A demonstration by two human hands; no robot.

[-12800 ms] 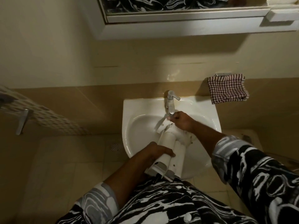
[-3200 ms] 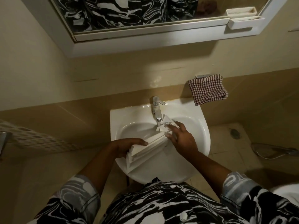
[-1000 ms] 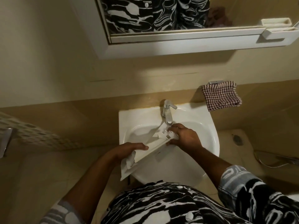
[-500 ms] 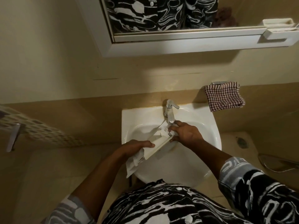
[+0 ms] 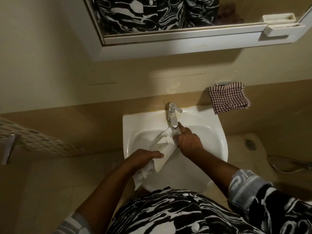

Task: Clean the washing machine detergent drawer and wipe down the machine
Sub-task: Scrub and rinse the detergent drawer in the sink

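The fingers of my left hand lie pressed together, curled over the near end of the white drawer, gripping it at about 8 o'clock on the sink. My right hand holds the far end: most of its fingers curl in against the plastic, while the index finger sticks out straight towards 12 o'clock, its tip just beside the spout of the tap. The drawer hangs inside the bowl, tilted, running from 7 o'clock up towards 12, with its far end right under the spout and its near end jutting past the rim at my left wrist. I cannot tell whether water is running. The tap stands at 12 o'clock on the rim. A checked cloth hangs on the wall at 1 o'clock, clear of the sink. Above, at 12 o'clock, the mirror reflects my patterned shirt. A floor drain sits at 9 o'clock, and a hose lies on the floor at 3 o'clock.
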